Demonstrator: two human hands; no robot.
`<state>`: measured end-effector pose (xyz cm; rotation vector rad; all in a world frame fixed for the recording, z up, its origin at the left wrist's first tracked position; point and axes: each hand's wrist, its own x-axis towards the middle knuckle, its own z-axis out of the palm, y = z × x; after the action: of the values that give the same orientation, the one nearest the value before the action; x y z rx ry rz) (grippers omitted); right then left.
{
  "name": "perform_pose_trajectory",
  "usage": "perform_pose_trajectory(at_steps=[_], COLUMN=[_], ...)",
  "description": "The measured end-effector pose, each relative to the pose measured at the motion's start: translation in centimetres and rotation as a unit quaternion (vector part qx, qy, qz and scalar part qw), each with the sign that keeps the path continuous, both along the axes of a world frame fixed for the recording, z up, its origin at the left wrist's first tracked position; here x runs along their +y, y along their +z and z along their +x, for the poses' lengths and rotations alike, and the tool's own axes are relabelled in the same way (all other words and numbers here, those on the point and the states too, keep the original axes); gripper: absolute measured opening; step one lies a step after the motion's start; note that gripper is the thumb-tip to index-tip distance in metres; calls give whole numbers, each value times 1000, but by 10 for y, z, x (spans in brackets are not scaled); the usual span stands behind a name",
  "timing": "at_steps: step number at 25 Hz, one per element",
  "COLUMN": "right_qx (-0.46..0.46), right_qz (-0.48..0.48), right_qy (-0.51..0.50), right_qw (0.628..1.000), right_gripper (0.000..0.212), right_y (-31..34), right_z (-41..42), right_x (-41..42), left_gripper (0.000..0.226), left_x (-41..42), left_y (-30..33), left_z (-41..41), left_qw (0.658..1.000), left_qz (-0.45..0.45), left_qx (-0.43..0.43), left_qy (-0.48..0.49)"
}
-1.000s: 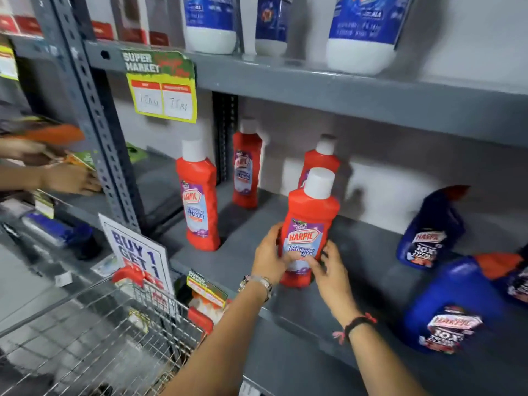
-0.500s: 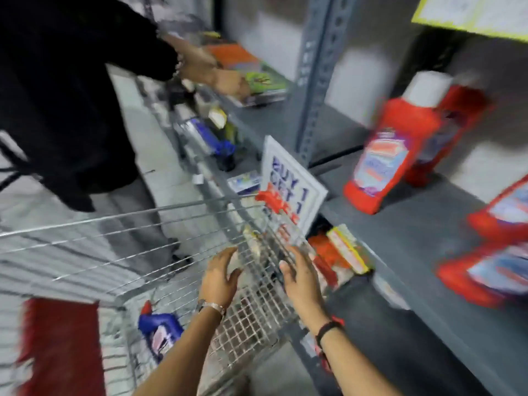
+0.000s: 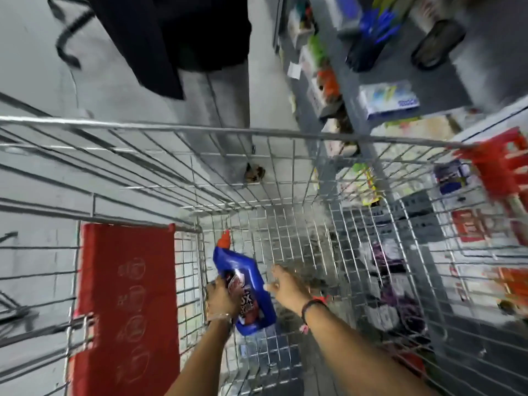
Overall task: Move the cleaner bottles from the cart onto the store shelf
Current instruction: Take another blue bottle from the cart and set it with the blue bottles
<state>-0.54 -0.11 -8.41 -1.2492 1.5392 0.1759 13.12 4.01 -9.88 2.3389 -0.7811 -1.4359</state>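
Note:
A blue cleaner bottle (image 3: 243, 277) with a red cap lies inside the wire cart (image 3: 257, 132), near its left side. My left hand (image 3: 221, 298) is closed around the bottle's lower body. My right hand (image 3: 287, 285) hovers just to the bottle's right, fingers spread, with one fingertip close to or touching its side. The red-capped neck points away from me. The store shelf with the other cleaner bottles is out of view.
The cart's red child-seat flap (image 3: 125, 310) is at the lower left. A person in dark clothes (image 3: 177, 32) stands beyond the cart. Grey shelving (image 3: 400, 90) with small goods runs along the right. A red sign (image 3: 503, 167) hangs at the cart's right corner.
My view swung from the shelf down into the cart. Both hands dropped into the basket, and my left hand took hold of the blue bottle.

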Motion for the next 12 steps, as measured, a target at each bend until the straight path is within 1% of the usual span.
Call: perform_pose_trajectory(at_steps=[2,4,5,6,7,9,10,12], right_qx=[-7,-9,-6,-5,-7,-10,-11,-13], right_qz=[31,34,30,25,21,16,13,-5], right_qy=[-1,-7,-13,-19,-24,-43,-57,-83], right_qw=[1000,999,999,999,999,999,998,996], right_gripper=[38,31,30,30,31,35,38,44], right_y=[-16,-24,-25,-25,-25,-24,-20,-3], right_z=[8,14,15,16,16,11,7,-5], right_x=[4,8,9,9,9,7,7,3], left_gripper=[47,62,71,74,67,43,38,39], left_x=[-1,1,2,2,1,-3,-6,-13], left_y=[-15,-18,-17,-17,-17,-14,-10,0], left_z=[2,4,5,7,7,5,3,-3], left_qw=[999,994,991,989,987,986,987,984], left_qz=[6,4,0,0,-8,-20,-27,-61], left_qx=[22,81,102,115,127,137,143,163], left_qy=[28,69,88,96,99,88,73,42])
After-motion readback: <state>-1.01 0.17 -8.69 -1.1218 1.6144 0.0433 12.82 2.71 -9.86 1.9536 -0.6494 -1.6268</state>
